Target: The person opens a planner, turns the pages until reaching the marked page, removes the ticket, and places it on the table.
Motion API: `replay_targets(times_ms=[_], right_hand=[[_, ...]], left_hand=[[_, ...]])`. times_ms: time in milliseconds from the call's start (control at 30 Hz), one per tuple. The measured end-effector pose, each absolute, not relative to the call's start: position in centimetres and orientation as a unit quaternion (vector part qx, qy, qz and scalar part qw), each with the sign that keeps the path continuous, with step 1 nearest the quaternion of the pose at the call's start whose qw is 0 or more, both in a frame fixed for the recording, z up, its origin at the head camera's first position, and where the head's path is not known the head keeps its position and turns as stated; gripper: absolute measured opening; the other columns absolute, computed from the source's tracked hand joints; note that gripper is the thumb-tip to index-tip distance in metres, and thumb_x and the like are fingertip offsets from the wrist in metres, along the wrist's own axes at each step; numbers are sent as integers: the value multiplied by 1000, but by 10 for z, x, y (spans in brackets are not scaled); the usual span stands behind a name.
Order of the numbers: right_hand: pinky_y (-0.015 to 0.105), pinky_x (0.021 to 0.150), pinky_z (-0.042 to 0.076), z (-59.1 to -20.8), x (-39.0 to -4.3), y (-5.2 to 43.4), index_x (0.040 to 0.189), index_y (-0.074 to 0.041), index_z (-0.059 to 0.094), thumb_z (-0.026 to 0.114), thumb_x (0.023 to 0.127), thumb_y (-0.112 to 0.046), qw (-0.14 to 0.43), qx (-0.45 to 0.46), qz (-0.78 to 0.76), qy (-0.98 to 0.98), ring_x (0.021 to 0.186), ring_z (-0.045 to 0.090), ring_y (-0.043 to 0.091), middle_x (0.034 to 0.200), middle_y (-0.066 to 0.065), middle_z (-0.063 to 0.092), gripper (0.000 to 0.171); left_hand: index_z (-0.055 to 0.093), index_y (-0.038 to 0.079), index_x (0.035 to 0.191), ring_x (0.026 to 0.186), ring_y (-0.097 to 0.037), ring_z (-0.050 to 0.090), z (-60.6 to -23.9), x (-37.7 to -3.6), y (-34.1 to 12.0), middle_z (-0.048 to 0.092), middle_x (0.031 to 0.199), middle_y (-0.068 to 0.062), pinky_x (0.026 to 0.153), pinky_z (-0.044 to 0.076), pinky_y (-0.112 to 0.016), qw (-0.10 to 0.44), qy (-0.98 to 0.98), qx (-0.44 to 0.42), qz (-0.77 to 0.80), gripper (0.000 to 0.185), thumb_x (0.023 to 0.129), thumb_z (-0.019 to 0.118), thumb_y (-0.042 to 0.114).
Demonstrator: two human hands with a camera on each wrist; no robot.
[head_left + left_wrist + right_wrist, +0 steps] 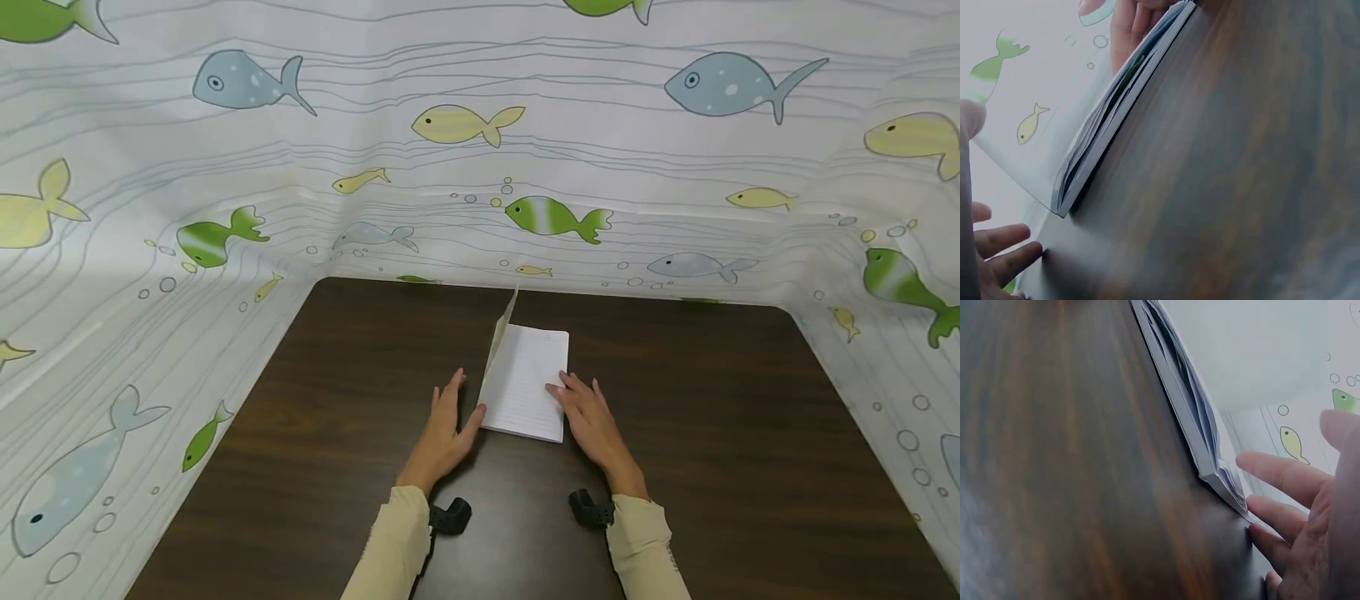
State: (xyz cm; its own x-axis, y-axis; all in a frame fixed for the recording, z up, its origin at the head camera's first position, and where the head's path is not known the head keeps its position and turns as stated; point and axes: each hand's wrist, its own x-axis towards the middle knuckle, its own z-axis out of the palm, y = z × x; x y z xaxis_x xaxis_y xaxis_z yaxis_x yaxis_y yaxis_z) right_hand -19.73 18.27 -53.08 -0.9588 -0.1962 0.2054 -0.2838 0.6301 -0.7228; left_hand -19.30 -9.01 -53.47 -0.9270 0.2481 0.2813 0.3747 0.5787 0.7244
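Note:
A thin lined notebook (528, 383) lies on the dark wooden table (712, 433), a little beyond both hands. Its front cover (500, 346) stands lifted almost upright along the left side. My left hand (448, 421) lies flat beside the notebook's left edge with straight fingers, its thumb touching the cover's near corner. The fingers of my right hand (587, 412) are straight too and rest on the right edge of the lined page. In the left wrist view the notebook (1116, 106) shows edge-on with loose pages. The right wrist view has its corner (1210, 456) just ahead of my fingertips (1272, 472).
White cloth printed with fish (555, 217) walls the table on the left, back and right. Black wrist camera mounts (450, 515) (588, 508) sit below my cream sleeves. Bare tabletop (337, 375) stretches to either side of the notebook.

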Motion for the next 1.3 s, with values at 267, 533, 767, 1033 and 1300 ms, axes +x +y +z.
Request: replay_targets(times_ms=[267,533,767,1033,1300], right_hand=[[46,119,2,-535,-199,183,133,-16,62,43,103,-44,55,135,404,-903,143,29,22,149,6,43,45],[49,119,2,-536,-200,179,136,-13,59,48,100,-45,58,143,392,-907,143,28,24,150,7,42,49],[50,118,2,-532,-203,179,138,-12,57,49,100,-45,57,144,384,-910,144,27,24,151,6,41,51],[49,119,2,-530,-201,183,138,-11,56,50,100,-45,56,135,384,-912,144,27,24,151,5,41,51],[50,118,4,-532,-196,184,139,-10,55,52,99,-44,60,128,393,-909,143,29,25,150,7,43,53]], left_hand=[[23,12,154,135,-26,41,-540,-194,-94,47,143,-12,110,32,-53,137,-848,-112,-499,69,99,53,40],[16,24,156,133,-23,43,-533,-193,-109,43,145,-10,107,36,-51,228,-797,-40,-558,71,98,57,30],[19,13,155,141,-29,27,-530,-199,-118,31,152,-15,114,18,-55,335,-828,29,-450,88,86,73,16],[61,3,128,138,-29,37,-539,-206,-108,48,144,-15,115,25,-47,278,-882,-155,-347,48,82,72,-3],[59,14,136,135,-22,43,-539,-190,-92,49,145,-4,111,35,-40,106,-909,-256,-312,39,97,61,21]])
